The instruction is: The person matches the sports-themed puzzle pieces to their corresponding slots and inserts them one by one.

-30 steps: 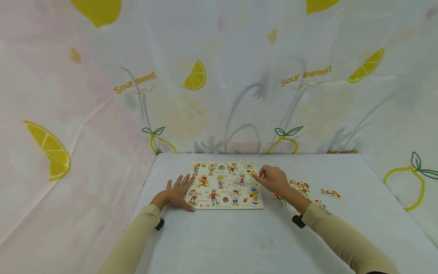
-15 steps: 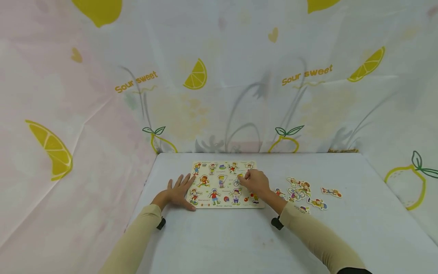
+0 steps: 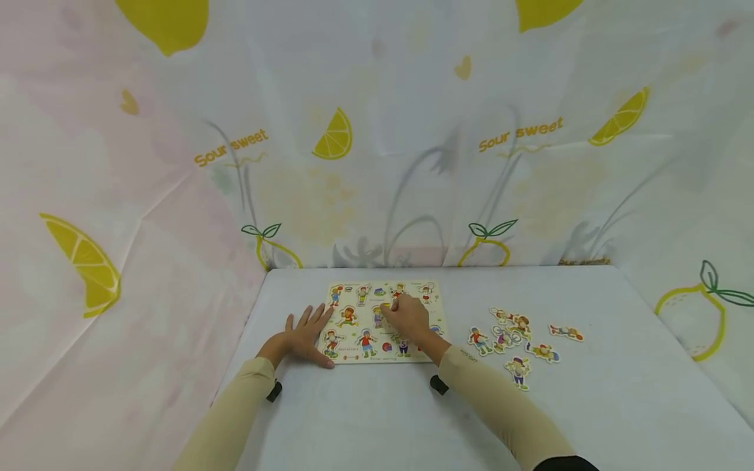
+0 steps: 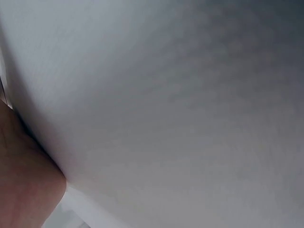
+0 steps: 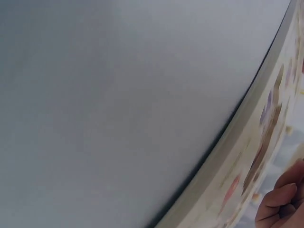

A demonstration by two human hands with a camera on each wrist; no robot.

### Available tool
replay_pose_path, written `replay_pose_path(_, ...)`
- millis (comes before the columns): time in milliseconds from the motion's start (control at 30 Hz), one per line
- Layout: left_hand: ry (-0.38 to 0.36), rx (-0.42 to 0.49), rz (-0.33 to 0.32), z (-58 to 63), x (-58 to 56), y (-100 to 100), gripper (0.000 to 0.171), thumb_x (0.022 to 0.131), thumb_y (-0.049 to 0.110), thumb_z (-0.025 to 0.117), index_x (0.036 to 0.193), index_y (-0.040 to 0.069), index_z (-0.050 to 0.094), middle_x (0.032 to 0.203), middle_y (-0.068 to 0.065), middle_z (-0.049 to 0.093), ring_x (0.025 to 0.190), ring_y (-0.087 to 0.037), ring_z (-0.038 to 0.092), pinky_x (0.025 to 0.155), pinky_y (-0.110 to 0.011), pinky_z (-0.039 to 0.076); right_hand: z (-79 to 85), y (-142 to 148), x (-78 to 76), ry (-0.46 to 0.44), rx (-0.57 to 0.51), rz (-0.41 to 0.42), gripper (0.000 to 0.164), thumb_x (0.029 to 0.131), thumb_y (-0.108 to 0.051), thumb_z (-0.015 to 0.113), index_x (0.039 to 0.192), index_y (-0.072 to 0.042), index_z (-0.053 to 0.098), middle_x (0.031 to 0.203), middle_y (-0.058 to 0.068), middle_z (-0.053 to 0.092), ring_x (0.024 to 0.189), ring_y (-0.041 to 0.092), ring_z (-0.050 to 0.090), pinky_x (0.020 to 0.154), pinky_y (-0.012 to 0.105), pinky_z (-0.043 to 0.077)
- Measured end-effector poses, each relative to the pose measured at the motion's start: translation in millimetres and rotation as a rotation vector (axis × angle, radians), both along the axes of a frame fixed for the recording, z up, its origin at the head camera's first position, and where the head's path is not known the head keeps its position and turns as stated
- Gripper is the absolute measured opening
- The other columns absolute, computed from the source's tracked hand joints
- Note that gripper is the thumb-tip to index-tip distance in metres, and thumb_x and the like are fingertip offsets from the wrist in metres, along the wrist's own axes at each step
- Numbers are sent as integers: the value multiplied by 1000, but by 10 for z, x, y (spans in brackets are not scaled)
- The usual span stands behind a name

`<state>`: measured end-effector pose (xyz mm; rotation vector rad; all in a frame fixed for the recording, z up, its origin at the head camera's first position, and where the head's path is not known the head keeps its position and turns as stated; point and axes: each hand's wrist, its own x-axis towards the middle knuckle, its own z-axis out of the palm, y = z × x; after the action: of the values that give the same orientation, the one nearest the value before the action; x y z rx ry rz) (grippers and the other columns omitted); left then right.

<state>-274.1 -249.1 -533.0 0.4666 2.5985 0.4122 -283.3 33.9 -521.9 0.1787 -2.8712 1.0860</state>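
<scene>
Right hand [image 3: 408,318]: moved leftward within the last second, from the right edge of the cream, rectangular, seemingly wooden picture board [image 3: 364,313] to over its middle; pinching, between thumb and fingers, a small, flat, yellow-topped piece [image 3: 385,306], largely hidden.
Meaning for the work: carried piece brought to the purple-and-yellow printed figure [image 3: 378,318] at mid-board; not possible to tell whether touching or just above, so placement judged unfinished.
Left hand [image 3: 302,337]: unchanged; spread flat over the left edge of the board, thumb by its near left corner; judged to be steadying.
Board position: flat near the far edge of the white, cloth-covered table [image 3: 365,418], left of that edge's middle; no shift noted.
Boards: one.
Held pieces: one.
Loose pieces: seven, all flat, multicoloured, figure-shaped, between the right edge of the board and the right edge of the table; now uncovered by the right forearm.
Loose-piece layout: cyclist piece [image 3: 506,339] in a close group; red-and-blue long piece [image 3: 566,333] apart, nearest the right edge of the table; purple-capped piece [image 3: 519,373] nearest its near edge.
Figures on the board: ten traceable, some only in part; remainder under the right hand not countable.
Lemon slices on the pale printed fabric backdrop [image 3: 412,196]: three.
Sleeves: two, beige [image 3: 235,405].
Wrist views: too close and blurred to confirm the grip.
</scene>
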Motion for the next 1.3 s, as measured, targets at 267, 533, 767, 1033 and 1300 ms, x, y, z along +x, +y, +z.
replay_pose_path(267,33,-13,5,-75,-9,-20,141,58,77,77,160,19,-1,167,-10,-9,153,-39,-12,114,-69,-13,-56,-235,3,-3,67,20,58,91,-31,64,43,-18,34,36,-10,25,32,5,22,33,21,16)
replay_pose_path(533,30,-21,8,-62,3,-32,140,59,77,77,160,21,-2,167,-7,-11,153,-37,-14,114,-68,-14,-57,-302,-20,7,78,-24,56,93,-29,62,46,-18,32,39,-9,23,36,7,21,35,22,16)
replay_pose_path(767,29,28,-6,-60,-3,-39,141,59,76,78,160,20,-1,168,-9,-10,152,-39,-14,113,-70,-14,-93,-290,-42,-61,20,0,45,91,-26,66,55,-15,40,46,-6,33,41,8,30,37,22,22)
replay_pose_path(1033,23,-4,7,-157,-42,-60,142,58,75,79,160,21,-3,167,-6,-12,153,-36,-15,115,-68,-13,-114,-104,-132,-128,-75,178,19,86,-22,77,94,-7,71,83,4,68,67,12,58,59,25,47)
replay_pose_path(1300,29,-9,-1,-130,-36,-49,141,59,75,78,160,22,-4,167,-6,-12,153,-36,-15,115,-68,-13,-113,-54,-140,-124,-107,205,12,86,-18,76,91,-7,73,79,1,67,65,10,55,61,24,46)
